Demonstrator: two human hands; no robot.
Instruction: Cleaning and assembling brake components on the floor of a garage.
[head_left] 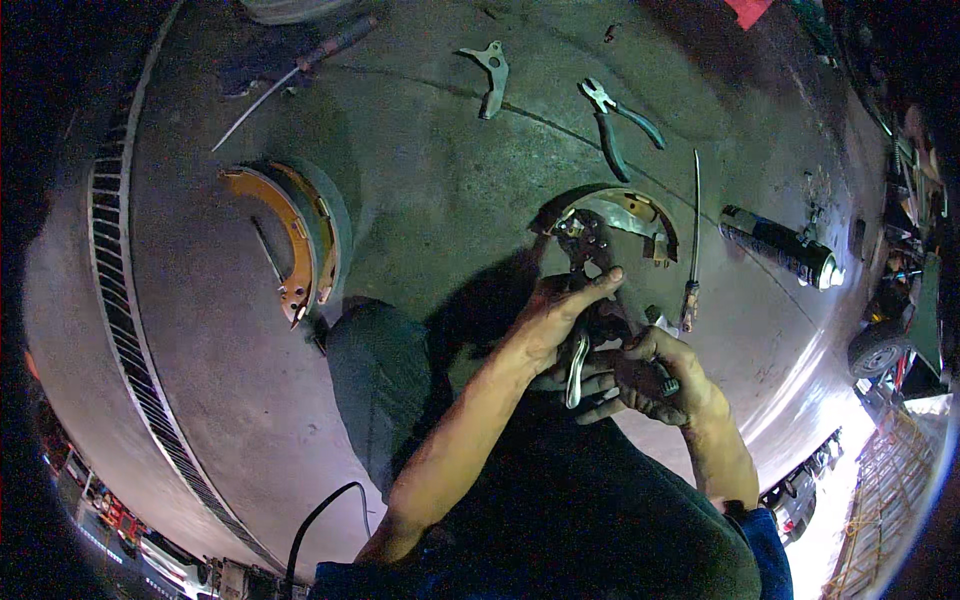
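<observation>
Silver metal handle shows between left hand and right hand, right of the frame's centre. The left hand is closed around a dark metal part; the right one has fingers half bent (what they pinch, I cannot tell). Above lies a curved brake shoe.
</observation>
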